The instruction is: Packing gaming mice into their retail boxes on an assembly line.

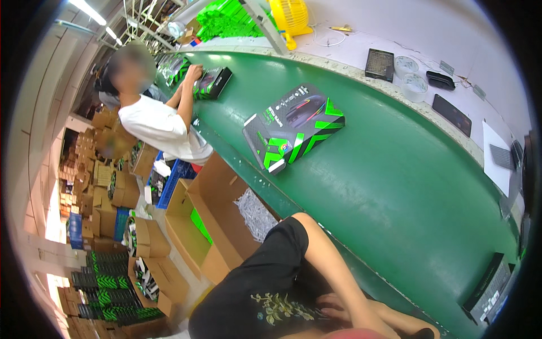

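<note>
My left forearm [339, 271] comes out of a black sleeve and runs down to the lower edge, where its hand is out of sight. Beneath it show the fingers of what looks like my right hand [334, 307], slightly apart, lying against black cloth with a flower pattern. Nothing shows in those fingers. A black and green computer mouse box [305, 116] lies on the green worktable [367, 181], beyond my arms, its end flaps sticking out. Another dark box [490, 291] stands at the table's near right end.
Left of me, an open carton [217, 189] with shredded packing stands against the table. A co-worker in white [155, 124] handles a box [212, 83] farther along. Stacked boxes [110, 288] and cartons crowd the floor. A yellow fan [291, 20] and a black tray [379, 65] sit along the back ledge.
</note>
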